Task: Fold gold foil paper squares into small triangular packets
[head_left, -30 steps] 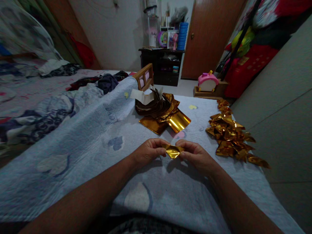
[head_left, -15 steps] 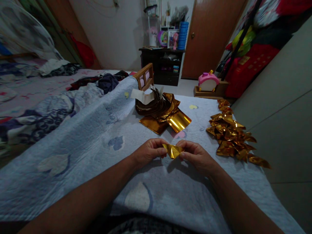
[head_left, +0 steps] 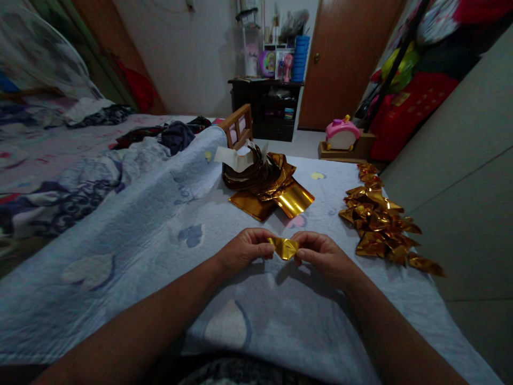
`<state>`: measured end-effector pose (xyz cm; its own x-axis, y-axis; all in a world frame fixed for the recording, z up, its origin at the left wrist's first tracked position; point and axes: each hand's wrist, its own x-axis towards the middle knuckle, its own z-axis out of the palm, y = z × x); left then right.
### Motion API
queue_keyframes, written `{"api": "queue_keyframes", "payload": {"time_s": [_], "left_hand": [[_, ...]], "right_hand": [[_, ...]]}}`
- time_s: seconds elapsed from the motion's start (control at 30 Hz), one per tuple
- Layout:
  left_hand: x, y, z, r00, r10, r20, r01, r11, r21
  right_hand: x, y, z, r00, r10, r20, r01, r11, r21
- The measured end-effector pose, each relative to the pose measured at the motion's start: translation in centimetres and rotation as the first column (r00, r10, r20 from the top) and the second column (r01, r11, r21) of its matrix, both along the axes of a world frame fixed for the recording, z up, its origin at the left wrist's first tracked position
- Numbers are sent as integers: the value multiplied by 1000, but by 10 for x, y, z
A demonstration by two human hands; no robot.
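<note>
A small folded piece of gold foil paper (head_left: 285, 248) is held between my two hands, just above the light blue quilt (head_left: 160, 256). My left hand (head_left: 250, 250) pinches its left end between thumb and fingers. Its right end is pinched by my right hand (head_left: 320, 254). Beyond the hands lies a fanned stack of gold foil sheets (head_left: 294, 198), with white paper showing at its back. Several folded gold foil pieces (head_left: 379, 222) sit in a pile to the right, along the quilt's edge.
At the quilt's far end stands a small wooden rail (head_left: 238, 128). A pink toy case (head_left: 342, 135) rests on a brown box beyond. Rumpled clothes (head_left: 176, 136) lie at the left. A white panel (head_left: 460, 192) borders the right side.
The right end of the foil piece has shifted slightly in my right hand's fingers. My left hand looks the same, and the stack and pile have not moved.
</note>
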<state>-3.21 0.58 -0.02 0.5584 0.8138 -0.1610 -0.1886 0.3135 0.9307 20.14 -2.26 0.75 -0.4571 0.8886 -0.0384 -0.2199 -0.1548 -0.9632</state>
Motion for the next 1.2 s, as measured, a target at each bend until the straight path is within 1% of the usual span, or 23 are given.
{"api": "queue_keyframes", "payload": {"time_s": [0.23, 0.4, 0.63, 0.9, 1.2], "left_hand": [[0, -1, 4, 1000, 6, 2, -6, 1000, -12], [0, -1, 4, 999, -8, 38, 8, 1000, -24], [1, -4, 3, 996, -27, 82, 25, 999, 21], [2, -5, 4, 988, -87, 125, 84, 996, 32], [2, -5, 1, 984, -128, 125, 126, 992, 30]], "right_hand": [[-1, 0, 2, 1000, -10, 10, 11, 999, -34], [0, 0, 3, 999, 2, 40, -1, 1000, -20], [2, 0, 1, 999, 16, 36, -16, 1000, -3], [2, 1, 0, 999, 43, -1, -43, 999, -6], [3, 0, -3, 997, 76, -6, -76, 997, 7]]}}
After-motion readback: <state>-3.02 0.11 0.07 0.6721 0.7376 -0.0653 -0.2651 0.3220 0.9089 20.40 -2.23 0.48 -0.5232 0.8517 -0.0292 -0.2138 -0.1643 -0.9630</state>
